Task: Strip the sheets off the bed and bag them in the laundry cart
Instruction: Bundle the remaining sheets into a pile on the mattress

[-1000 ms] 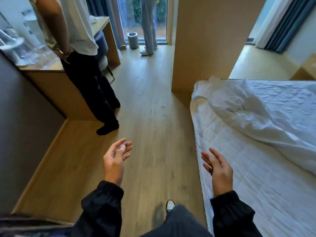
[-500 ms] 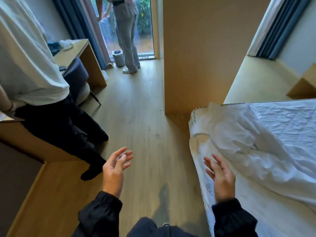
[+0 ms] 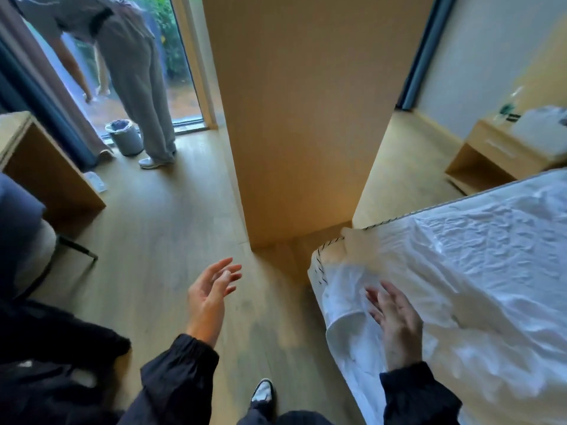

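The bed [image 3: 319, 265] fills the right side, its near-left mattress corner bare with striped piping. A rumpled white sheet [image 3: 478, 271] lies loose over the mattress, and a fold of it hangs over the left edge. My right hand [image 3: 395, 320] hovers above that fold with fingers spread and holds nothing. My left hand [image 3: 211, 292] is raised over the wooden floor to the left of the bed, palm turned inward, fingers relaxed and empty. No laundry cart shows in this view.
A tall wooden partition [image 3: 300, 118] stands right beyond the bed corner. A person in grey trousers [image 3: 138, 87] bends by the glass door next to a small bin [image 3: 124, 136]. A desk [image 3: 46, 167] and chair [image 3: 21, 228] are at left, a nightstand [image 3: 503, 154] at far right.
I have walked forward along the bed toward its corner. My right hand has come over the hanging fold of sheet. The person in the white shirt has dropped out of view at left.
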